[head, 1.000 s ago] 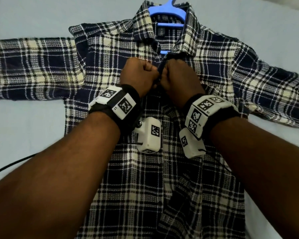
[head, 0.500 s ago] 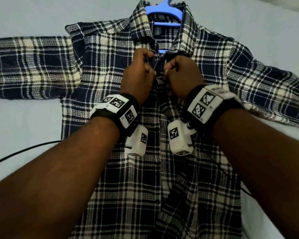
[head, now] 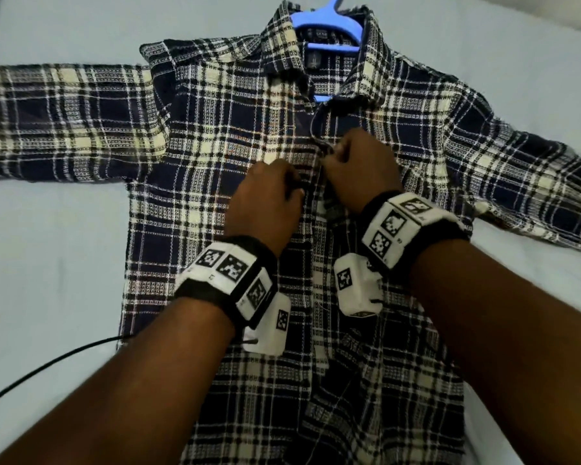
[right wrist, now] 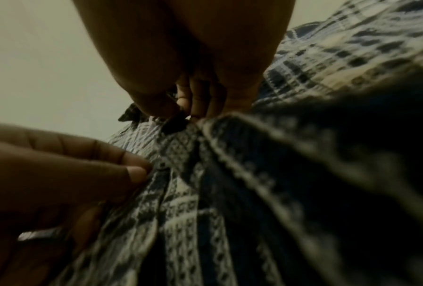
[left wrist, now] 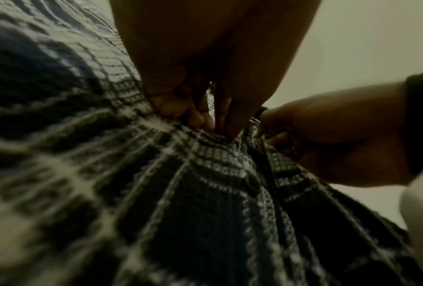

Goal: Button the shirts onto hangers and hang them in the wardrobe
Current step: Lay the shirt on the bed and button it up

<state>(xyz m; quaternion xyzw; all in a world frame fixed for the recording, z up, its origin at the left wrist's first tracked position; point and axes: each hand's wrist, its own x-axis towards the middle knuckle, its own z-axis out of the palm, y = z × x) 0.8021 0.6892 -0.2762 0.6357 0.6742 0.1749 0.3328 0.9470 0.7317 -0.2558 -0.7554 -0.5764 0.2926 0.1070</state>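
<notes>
My left hand (head: pixel 265 199): The fingers are curled. They pinch the left front edge of the shirt (head: pixel 215 135), about chest high.
My right hand (head: pixel 359 169): It is curled too and pinches the right front edge. It sits a little farther away than the left hand, and the two hands almost touch.
Button (right wrist: pixel 161 164): A small dark one sits right at my left fingertips (I cannot tell if it is through its hole yet).
Step I think I am on: Doing up this chest button.
How to do it well: I should pull the hole edge flat and tight with one hand. I should tip the button on its side with the other and push it through. Then I tug both edges a little to see that it holds. The stripes on both sides should meet, so I know I picked the right hole.
What to watch: The cloth is soft and bunches up, so I go slow and use small moves.
Where the shirt is: It lies flat, front up, on a pale sheet (head: pixel 47 246). The sleeves are spread left and right and the collar is at the far side.
Hanger (head: pixel 329 21): It is blue and sits inside the collar, with its hook poking out at the far end.
Left to do: The front near me looks open, so more buttons wait. I see no wardrobe.
</notes>
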